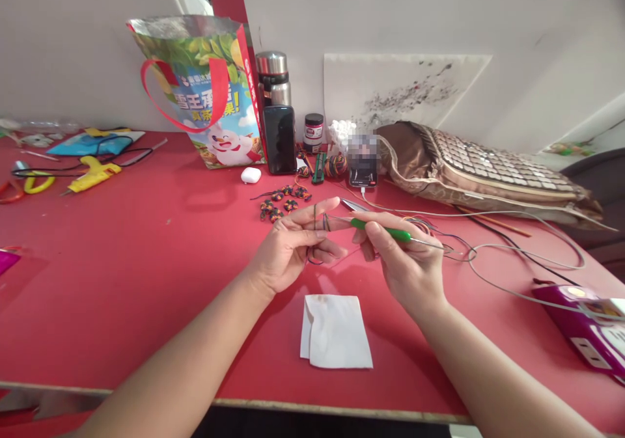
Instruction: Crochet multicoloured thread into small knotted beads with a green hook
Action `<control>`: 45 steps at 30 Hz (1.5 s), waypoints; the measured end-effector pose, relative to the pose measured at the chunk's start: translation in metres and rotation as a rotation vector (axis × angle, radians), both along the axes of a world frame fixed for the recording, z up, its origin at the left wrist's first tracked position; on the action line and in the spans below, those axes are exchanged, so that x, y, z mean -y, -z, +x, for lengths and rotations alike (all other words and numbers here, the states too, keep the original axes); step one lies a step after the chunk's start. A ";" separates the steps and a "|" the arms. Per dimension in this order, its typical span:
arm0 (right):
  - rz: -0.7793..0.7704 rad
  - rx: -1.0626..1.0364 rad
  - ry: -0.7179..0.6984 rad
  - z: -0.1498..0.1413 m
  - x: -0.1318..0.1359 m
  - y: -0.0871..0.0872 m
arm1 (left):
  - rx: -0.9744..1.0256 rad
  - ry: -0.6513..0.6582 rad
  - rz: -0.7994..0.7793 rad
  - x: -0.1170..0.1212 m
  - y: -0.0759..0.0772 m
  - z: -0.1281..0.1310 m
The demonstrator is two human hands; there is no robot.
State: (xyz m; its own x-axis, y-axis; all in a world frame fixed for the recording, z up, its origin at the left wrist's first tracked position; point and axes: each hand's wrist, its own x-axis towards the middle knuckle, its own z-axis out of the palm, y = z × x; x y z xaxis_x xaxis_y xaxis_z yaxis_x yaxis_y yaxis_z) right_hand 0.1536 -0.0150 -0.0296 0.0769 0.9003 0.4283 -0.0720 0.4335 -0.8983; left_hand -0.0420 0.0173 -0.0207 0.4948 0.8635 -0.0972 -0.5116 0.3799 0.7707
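Over the middle of the table, my right hand (403, 252) grips a crochet hook (385, 230) by its green handle. The hook's thin metal shaft points left toward my left hand (295, 243). Dark cord (326, 222) is looped round the fingers of that left hand, and its thumb presses in against them. A thin reddish strand (349, 254) runs between the two hands. Behind them lie several small knotted multicoloured pieces (273, 209). A pointed metal blade (352, 205) shows partly behind my right hand. My fingers hide where the hook's tip meets the cord.
A folded white tissue (339, 332) lies near the front edge. Behind stand a shopping bag (209, 99), a phone (280, 140), a thermos (274, 73) and a second phone (362, 164). A yellow glue gun (95, 174) is left; a handbag (488, 164), cables and a purple power strip (581, 327) are right.
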 end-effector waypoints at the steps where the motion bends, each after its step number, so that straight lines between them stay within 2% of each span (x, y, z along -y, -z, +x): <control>1: 0.030 0.065 0.032 0.000 0.000 -0.001 | -0.021 -0.007 0.004 0.000 0.001 0.000; 5: 0.133 0.259 0.087 0.002 0.001 -0.003 | -0.150 -0.040 0.096 0.002 0.001 0.004; 11: 0.189 0.327 0.115 0.004 -0.001 -0.002 | -0.320 -0.110 0.277 0.008 -0.004 0.006; 16: 0.265 0.418 0.173 0.003 0.000 -0.004 | -0.341 -0.125 0.311 0.008 -0.004 0.005; 20: 0.260 0.424 0.228 0.003 0.001 -0.004 | -0.370 -0.170 0.414 0.008 -0.002 0.006; 23: 0.208 0.407 0.216 0.003 0.002 -0.003 | -0.383 -0.209 0.469 0.009 -0.002 0.007; 31: 0.159 0.374 0.238 0.002 0.001 -0.003 | -0.314 -0.207 0.394 0.007 0.002 0.012; 38: 0.139 0.375 0.229 0.002 0.002 -0.002 | -0.194 -0.154 0.221 0.003 0.007 0.011; 42: 0.093 0.298 0.172 0.002 0.001 -0.001 | -0.165 -0.097 0.168 0.001 0.005 0.007; 45: 0.120 0.235 0.142 0.001 0.000 -0.002 | -0.127 -0.052 0.126 -0.001 0.003 0.005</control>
State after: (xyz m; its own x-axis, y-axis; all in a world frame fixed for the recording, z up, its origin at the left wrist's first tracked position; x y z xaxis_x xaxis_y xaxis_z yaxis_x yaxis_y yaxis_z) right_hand 0.1547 -0.0153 -0.0273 0.0844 0.8298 0.5517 0.2006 0.5282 -0.8251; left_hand -0.0369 0.0180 -0.0236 0.4399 0.8969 -0.0461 -0.4231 0.2523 0.8703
